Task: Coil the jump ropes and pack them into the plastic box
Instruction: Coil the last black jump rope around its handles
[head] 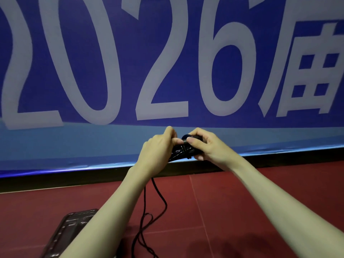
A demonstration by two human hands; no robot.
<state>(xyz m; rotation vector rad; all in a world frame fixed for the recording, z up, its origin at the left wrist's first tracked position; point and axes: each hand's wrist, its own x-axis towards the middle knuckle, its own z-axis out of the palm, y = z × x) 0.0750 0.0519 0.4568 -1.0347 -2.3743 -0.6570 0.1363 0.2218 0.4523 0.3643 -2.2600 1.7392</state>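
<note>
A blue banner (pixel 130 71) is filling the wall, showing pale numerals 2026 (plus 1 partial character at right). A lighter blue band is running along its lower part above a black baseboard (pixel 55 180). Dark red floor tiles (pixel 214 202) are catching dim light.
</note>
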